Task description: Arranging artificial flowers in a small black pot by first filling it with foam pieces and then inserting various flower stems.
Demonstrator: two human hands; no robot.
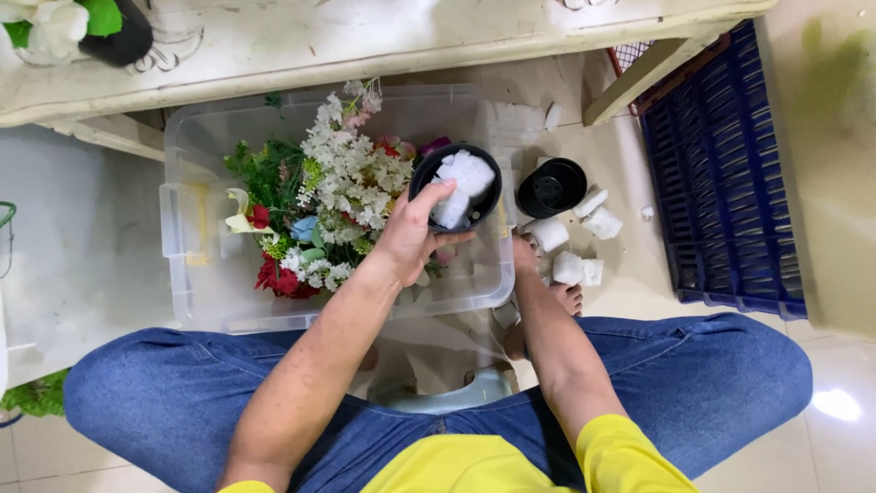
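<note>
The black pot [455, 187], packed with white foam chunks [461, 185], sits mouth-up in the left hand [411, 233], which grips its near rim, thumb pressing the foam, above the clear bin [196, 265] of artificial flowers [319, 205]. Just right of it, the right hand [525, 254] reaches low toward the loose foam pieces [575, 267] on the floor; whether it is clenched I cannot tell. Beyond them stands an empty black pot [552, 187], also upright.

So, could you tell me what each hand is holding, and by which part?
The left hand grips the black pot by its near rim, thumb on the white foam inside. The right hand reaches toward foam pieces; its grip is hidden.
</note>
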